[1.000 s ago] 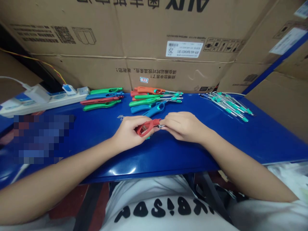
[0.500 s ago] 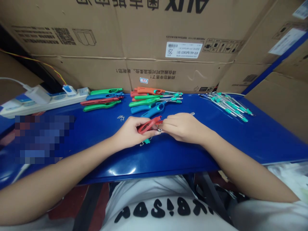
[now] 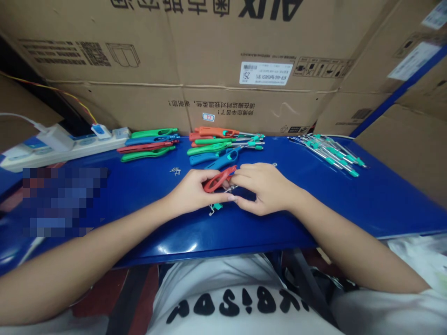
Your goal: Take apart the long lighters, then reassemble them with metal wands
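Note:
My left hand point(image 3: 193, 190) is closed round a red plastic lighter handle point(image 3: 219, 179), held tilted just above the blue table point(image 3: 349, 195). My right hand point(image 3: 263, 186) pinches at the handle's right end, where a thin metal rod with a teal piece point(image 3: 217, 206) pokes out below my left fingers. The rod's far tip shows beyond my right hand. Both hands meet at the table's middle.
Behind my hands lie coloured handles in two heaps point(image 3: 150, 142) point(image 3: 218, 144). A bundle of metal rods with teal ends point(image 3: 330, 149) lies at the right. A white power strip point(image 3: 59, 144) sits at the left. Cardboard boxes point(image 3: 223, 60) wall the back.
The red handle has tipped up at its right end. The rod with the teal piece has slid down under my left fingers, and my right hand's fingers have shifted lower on it.

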Available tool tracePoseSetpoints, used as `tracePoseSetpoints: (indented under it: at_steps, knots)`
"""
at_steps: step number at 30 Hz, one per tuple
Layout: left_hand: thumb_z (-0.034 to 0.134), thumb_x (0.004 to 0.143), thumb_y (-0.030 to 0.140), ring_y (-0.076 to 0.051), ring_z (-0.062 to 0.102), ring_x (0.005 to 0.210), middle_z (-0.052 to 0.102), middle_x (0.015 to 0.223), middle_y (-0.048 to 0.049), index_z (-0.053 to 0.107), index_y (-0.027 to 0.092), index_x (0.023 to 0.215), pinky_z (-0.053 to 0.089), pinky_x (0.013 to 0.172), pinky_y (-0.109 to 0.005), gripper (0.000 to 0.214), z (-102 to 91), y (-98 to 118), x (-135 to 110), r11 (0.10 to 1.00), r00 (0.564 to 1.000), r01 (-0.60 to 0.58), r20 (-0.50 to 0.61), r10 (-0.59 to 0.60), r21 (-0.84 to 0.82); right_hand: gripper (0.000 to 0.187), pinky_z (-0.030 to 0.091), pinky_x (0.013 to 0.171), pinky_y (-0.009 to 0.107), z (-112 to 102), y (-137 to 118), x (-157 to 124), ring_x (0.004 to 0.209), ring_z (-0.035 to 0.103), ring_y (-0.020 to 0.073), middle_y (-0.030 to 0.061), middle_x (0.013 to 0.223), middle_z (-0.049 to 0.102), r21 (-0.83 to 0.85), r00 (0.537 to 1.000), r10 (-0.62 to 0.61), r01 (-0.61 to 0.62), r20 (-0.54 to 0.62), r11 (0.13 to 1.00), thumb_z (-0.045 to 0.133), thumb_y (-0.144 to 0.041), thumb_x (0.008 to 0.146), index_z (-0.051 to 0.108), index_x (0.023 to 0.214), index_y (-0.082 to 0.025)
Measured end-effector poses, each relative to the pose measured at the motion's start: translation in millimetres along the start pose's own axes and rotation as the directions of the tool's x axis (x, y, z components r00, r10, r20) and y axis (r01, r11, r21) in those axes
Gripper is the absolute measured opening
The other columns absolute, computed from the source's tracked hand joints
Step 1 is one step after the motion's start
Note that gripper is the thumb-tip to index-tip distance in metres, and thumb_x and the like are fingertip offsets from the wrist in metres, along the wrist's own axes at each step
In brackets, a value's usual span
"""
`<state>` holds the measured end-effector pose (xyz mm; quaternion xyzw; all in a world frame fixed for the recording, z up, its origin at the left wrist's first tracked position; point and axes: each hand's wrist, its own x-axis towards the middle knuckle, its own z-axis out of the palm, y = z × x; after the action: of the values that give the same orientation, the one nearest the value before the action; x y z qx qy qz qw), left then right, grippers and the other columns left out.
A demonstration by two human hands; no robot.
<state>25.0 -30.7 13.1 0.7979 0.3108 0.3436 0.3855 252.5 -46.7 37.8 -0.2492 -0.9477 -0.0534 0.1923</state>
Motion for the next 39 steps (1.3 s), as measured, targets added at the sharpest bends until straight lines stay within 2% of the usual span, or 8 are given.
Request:
tracePoseSetpoints:
  at_steps: [5,9,14,18,22,27,33,39]
  knots:
    - [0.076,0.077,0.056,-0.02,0.071,0.071,0.076,0.082,-0.0062,0.072,0.015,0.092,0.058,0.068,-0.029,0.044,-6.9,-8,5,0.995,0.991,0.098,-0.09,-0.1,-0.032,0.038,0.029,0.064,0.031,0,8,0,0.07,0.048,0.0176,0.0039,0.069,0.06,-0.057,0.991,0.136,-0.135,0.013,0.989,0.042,-0.04,0.103,0.062,0.078,-0.018]
    - [0.07,0.081,0.061,-0.017,0.066,0.065,0.074,0.076,-0.0034,0.073,0.015,0.088,0.052,0.062,-0.026,0.047,-16.0,-11,8,0.982,0.977,0.132,-0.187,-0.106,0.137,0.033,0.029,0.065,0.03,1,19,-3,0.069,0.049,0.0171,0.0036,0.069,0.059,-0.076,0.968,0.248,-0.244,0.045,0.967,0.04,-0.03,0.102,0.057,0.076,-0.019]
    - [0.078,0.075,0.058,-0.017,0.064,0.073,0.072,0.083,-0.0032,0.074,0.017,0.092,0.048,0.066,-0.026,0.045,-24.2,-18,9,0.938,0.999,0.006,-0.042,0.009,0.347,0.029,0.028,0.063,0.03,4,29,-6,0.068,0.052,0.0181,0.0053,0.074,0.062,-0.068,0.919,0.374,-0.368,0.124,0.927,0.036,-0.027,0.102,0.054,0.082,-0.019]
    - [0.073,0.082,0.048,-0.016,0.06,0.072,0.066,0.081,-0.0031,0.069,0.015,0.086,0.043,0.064,-0.026,0.033,-22.2,-21,8,0.875,0.998,-0.058,0.033,0.048,0.481,0.032,0.028,0.062,0.029,7,31,-7,0.066,0.052,0.0178,0.0046,0.076,0.063,-0.034,0.904,0.404,-0.403,0.139,0.915,0.031,-0.032,0.104,0.053,0.084,-0.019]
    - [0.065,0.09,0.048,-0.015,0.057,0.07,0.064,0.081,-0.0037,0.068,0.016,0.082,0.04,0.062,-0.026,0.033,-18.8,-20,8,0.86,0.997,-0.071,0.033,0.063,0.506,0.037,0.028,0.063,0.028,7,31,-7,0.066,0.052,0.0171,0.0033,0.074,0.061,-0.007,0.909,0.397,-0.399,0.128,0.917,0.031,-0.038,0.105,0.052,0.081,-0.02]
    - [0.063,0.09,0.048,-0.014,0.054,0.066,0.063,0.079,-0.003,0.068,0.016,0.082,0.037,0.059,-0.025,0.033,-20.0,-19,8,0.85,0.999,-0.05,0.015,0.049,0.524,0.034,0.032,0.065,0.029,7,33,-7,0.068,0.052,0.018,0.0046,0.075,0.061,0.04,0.92,0.378,-0.384,0.108,0.923,0.031,-0.034,0.104,0.051,0.08,-0.02]
    - [0.058,0.091,0.048,-0.014,0.049,0.057,0.061,0.068,-0.0007,0.065,0.017,0.082,0.031,0.054,-0.024,0.034,-27.6,-21,10,0.827,1.0,-0.006,-0.001,0.007,0.562,0.035,0.03,0.061,0.028,7,41,-9,0.063,0.046,0.0163,0.0018,0.069,0.054,0.112,0.903,0.424,-0.428,0.065,0.897,0.03,-0.037,0.103,0.044,0.075,-0.021]
    - [0.056,0.093,0.036,-0.017,0.057,0.071,0.065,0.079,-0.0044,0.065,0.017,0.082,0.037,0.063,-0.025,0.025,-44.4,-15,14,0.789,0.993,-0.115,0.04,0.114,0.604,0.037,0.026,0.057,0.027,0,48,-9,0.056,0.034,0.0118,-0.004,0.06,0.036,0.298,0.892,0.452,-0.436,0.018,0.849,0.036,-0.041,0.1,0.034,0.068,-0.022]
